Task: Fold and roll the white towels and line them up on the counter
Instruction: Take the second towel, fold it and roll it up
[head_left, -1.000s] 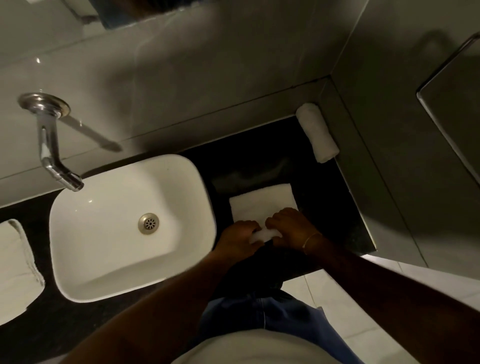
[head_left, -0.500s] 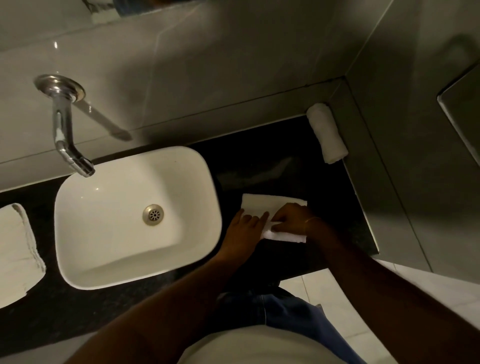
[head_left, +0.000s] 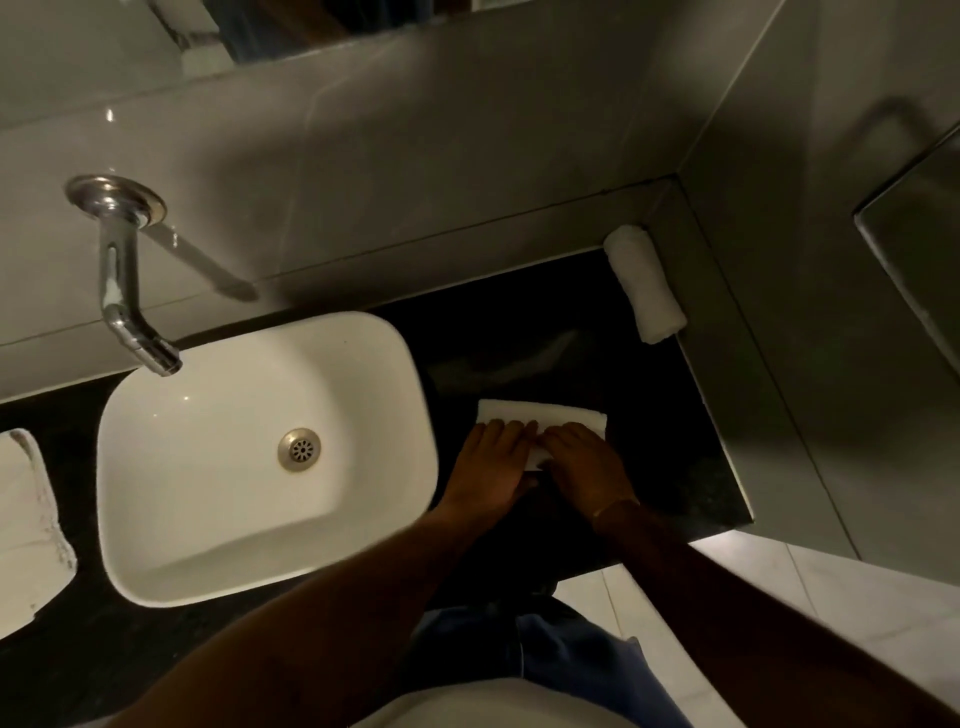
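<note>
A white towel (head_left: 550, 414) lies as a narrow band on the black counter (head_left: 675, 447), just right of the sink. My left hand (head_left: 493, 462) and my right hand (head_left: 584, 465) rest side by side on its near part, fingers laid over it and pressing down. Only the far strip of the towel shows beyond my fingertips. One finished rolled towel (head_left: 644, 283) lies in the back right corner, along the side wall.
A white basin (head_left: 208, 493) fills the counter's middle, with a chrome wall tap (head_left: 122, 291) over its far left rim. Unrolled white towels (head_left: 26, 530) lie at the far left. The counter's front edge is close to my body, and the tiled wall (head_left: 779, 364) bounds it on the right.
The flat towel has shortened into a narrow band as both hands moved away from me over it. My fingers went from curled at its near edge to spread on top.
</note>
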